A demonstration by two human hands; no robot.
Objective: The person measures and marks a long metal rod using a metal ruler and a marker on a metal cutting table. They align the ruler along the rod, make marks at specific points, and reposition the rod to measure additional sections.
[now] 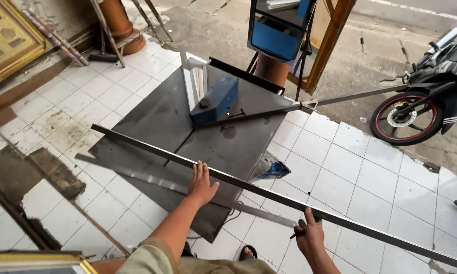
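a long, thin dark metal strip (269, 195) runs slantwise across the view, from the upper left over a grey steel table (152, 122) down to the lower right above the white tiled floor (340, 182). it is straight, narrow and flat, with a dull sheen along its upper edge. the left hand (201, 185) lies flat and spread on the table with its fingers against the near edge of the strip, gripping nothing. the right hand (309, 234) is clenched around a small dark pen-like tool (302, 229) just below the strip, near its lower stretch. a second, paler metal strip (188, 189) lies flat under the left wrist, partly on the table. a blue cutting machine (214, 100) sits at the table's middle, with a long lever (309, 105) reaching right toward a parked motorbike (426, 96). a toe in a sandal (247, 251) shows at the bottom.
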